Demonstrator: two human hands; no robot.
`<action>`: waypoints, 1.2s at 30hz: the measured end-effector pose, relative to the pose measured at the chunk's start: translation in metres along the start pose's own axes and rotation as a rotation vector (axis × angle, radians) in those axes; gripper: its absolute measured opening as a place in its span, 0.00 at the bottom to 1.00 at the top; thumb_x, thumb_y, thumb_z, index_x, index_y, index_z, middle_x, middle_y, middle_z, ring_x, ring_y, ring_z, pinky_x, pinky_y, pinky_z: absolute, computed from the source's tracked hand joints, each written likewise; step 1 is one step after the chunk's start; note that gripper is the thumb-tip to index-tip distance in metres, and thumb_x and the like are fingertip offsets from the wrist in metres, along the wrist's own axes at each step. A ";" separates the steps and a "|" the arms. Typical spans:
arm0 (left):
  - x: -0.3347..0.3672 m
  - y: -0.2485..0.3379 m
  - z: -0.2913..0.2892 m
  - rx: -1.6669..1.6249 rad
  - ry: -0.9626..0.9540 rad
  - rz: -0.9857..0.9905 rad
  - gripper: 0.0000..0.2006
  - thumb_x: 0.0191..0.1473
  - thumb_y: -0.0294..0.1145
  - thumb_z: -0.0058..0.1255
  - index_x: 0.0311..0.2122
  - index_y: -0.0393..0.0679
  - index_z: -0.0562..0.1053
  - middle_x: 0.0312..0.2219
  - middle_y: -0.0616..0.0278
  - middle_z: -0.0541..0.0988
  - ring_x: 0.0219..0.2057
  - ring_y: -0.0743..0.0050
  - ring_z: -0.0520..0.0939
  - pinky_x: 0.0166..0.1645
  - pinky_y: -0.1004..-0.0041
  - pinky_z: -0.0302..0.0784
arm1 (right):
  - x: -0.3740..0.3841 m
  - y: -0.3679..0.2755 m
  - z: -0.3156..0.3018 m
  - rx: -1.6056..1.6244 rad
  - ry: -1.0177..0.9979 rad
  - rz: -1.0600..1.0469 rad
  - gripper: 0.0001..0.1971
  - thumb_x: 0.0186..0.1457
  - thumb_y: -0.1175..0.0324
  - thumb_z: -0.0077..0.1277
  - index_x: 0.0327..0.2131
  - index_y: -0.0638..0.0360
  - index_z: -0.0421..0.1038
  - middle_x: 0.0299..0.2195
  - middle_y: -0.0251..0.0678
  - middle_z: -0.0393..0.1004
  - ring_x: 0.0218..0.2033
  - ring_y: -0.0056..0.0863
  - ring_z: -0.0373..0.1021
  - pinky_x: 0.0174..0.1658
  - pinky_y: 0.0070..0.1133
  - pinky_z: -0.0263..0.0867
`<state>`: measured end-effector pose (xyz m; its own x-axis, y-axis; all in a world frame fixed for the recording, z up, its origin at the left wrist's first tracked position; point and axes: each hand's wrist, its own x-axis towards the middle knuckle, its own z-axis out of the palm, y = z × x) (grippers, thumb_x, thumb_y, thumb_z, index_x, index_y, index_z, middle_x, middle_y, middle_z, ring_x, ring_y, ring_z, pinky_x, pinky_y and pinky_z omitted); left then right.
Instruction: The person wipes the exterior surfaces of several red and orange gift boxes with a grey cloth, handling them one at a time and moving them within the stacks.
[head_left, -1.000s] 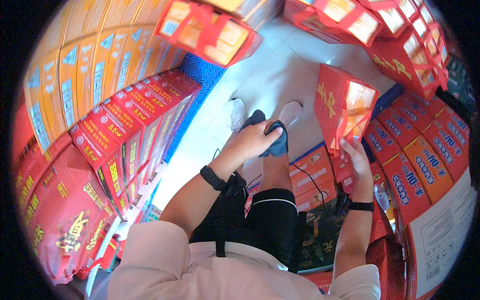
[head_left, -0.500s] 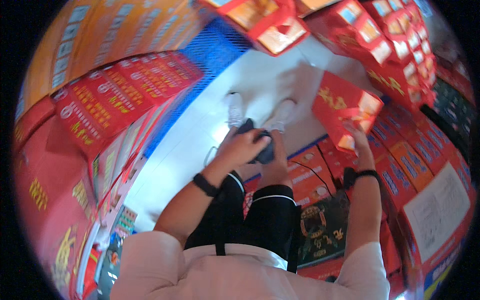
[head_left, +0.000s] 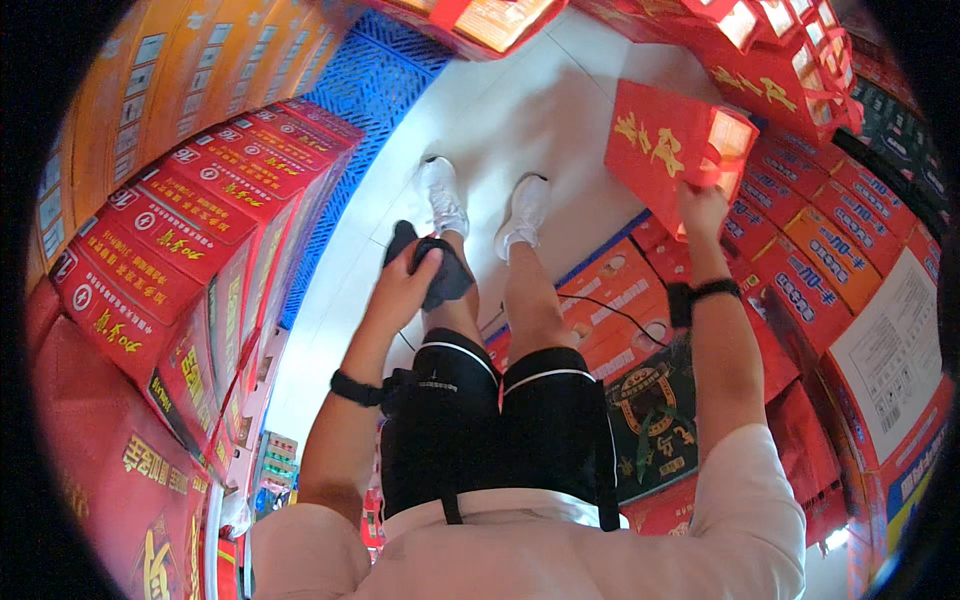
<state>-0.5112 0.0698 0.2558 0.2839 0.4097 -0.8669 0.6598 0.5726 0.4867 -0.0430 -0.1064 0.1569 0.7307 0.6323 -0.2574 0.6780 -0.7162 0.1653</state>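
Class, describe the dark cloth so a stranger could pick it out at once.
Find the pale floor between the stacked boxes, then the white shoes on it. Just below the left one, the left hand grips the crumpled cloth. Being bunched in the hand sets it apart from the black shorts below.

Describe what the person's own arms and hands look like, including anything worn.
Both arms have short white fabric sleeves. A narrow black wristband circles the left wrist; a second black strap, with a dark blocky piece at its inner side, circles the right. The left hand and right hand are ungloved.
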 end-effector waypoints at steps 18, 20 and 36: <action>0.045 0.003 0.119 -0.558 -0.258 -0.124 0.43 0.53 0.44 0.56 0.68 0.49 0.46 0.53 0.52 0.71 0.51 0.66 0.74 0.56 0.74 0.66 | -0.103 -0.109 -0.193 1.066 -0.740 0.199 0.09 0.51 0.76 0.46 0.35 0.68 0.74 0.27 0.28 0.74 0.29 0.15 0.66 0.32 0.18 0.62; 0.037 0.026 0.096 -0.589 -0.272 -0.214 0.45 0.52 0.41 0.58 0.69 0.49 0.44 0.52 0.52 0.72 0.49 0.69 0.75 0.53 0.75 0.69 | -0.110 -0.140 -0.214 0.987 -0.842 0.050 0.10 0.51 0.76 0.46 0.36 0.67 0.75 0.27 0.28 0.74 0.29 0.14 0.66 0.31 0.17 0.62; 0.064 0.059 -0.096 -0.894 0.146 0.181 0.42 0.50 0.27 0.56 0.68 0.48 0.49 0.47 0.56 0.74 0.41 0.72 0.79 0.45 0.74 0.76 | -0.110 -0.388 -0.250 1.041 -0.627 -0.436 0.10 0.48 0.68 0.49 0.26 0.69 0.70 0.20 0.58 0.70 0.25 0.56 0.71 0.29 0.41 0.67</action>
<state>-0.5211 0.1983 0.2394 0.1991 0.5969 -0.7772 -0.1863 0.8017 0.5680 -0.3661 0.1760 0.3594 0.1122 0.8279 -0.5495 0.2612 -0.5581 -0.7876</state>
